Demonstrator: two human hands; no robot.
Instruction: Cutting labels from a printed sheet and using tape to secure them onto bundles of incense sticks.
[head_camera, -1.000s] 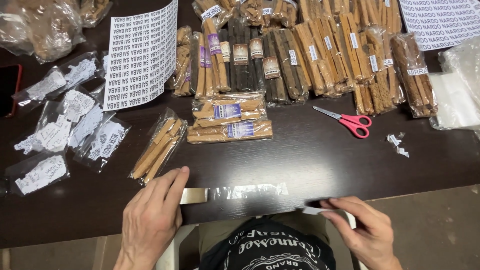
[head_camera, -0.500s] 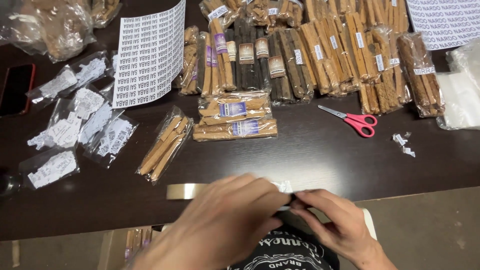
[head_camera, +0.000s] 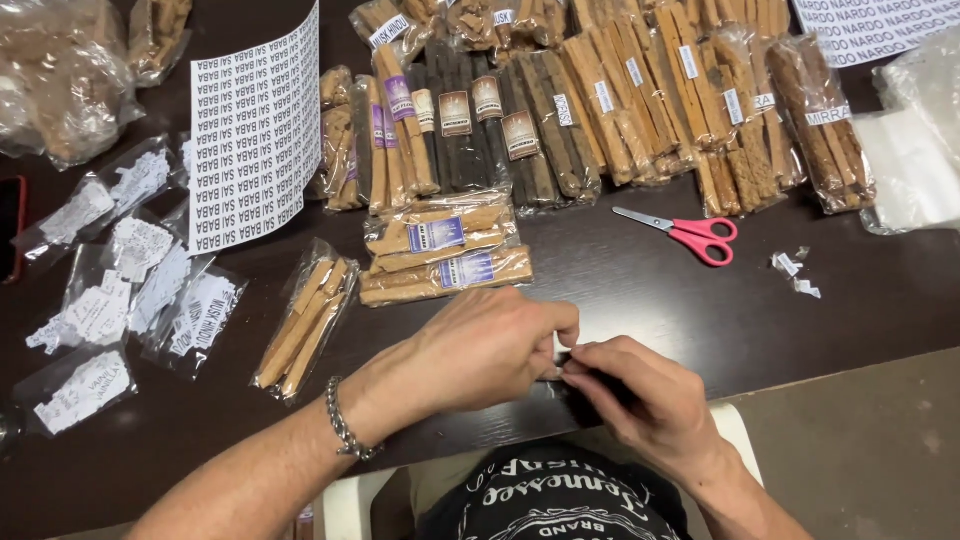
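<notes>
My left hand (head_camera: 480, 350) and my right hand (head_camera: 645, 400) meet at the table's front edge. Both pinch the end of a narrow clear plastic sleeve (head_camera: 561, 352), and a small pale bit shows between the fingertips. The hands hide most of the sleeve, so its contents cannot be made out. A metal chain bracelet (head_camera: 343, 425) sits on my left wrist. Just beyond the left hand lie two labelled packets of tan sticks (head_camera: 445, 255). A single clear packet of tan sticks (head_camera: 305, 315) lies to the left.
Red-handled scissors (head_camera: 690, 235) lie right of centre beside small paper scraps (head_camera: 795, 272). Several packets of brown and dark sticks (head_camera: 600, 110) line the back. A printed label sheet (head_camera: 255, 135) and small bags of cut labels (head_camera: 130, 290) fill the left. Clear bags (head_camera: 915, 150) lie far right.
My left hand has slid right along the table edge, from the sleeve's left end to meet the right hand. The long shiny sleeve is now mostly covered by both hands.
</notes>
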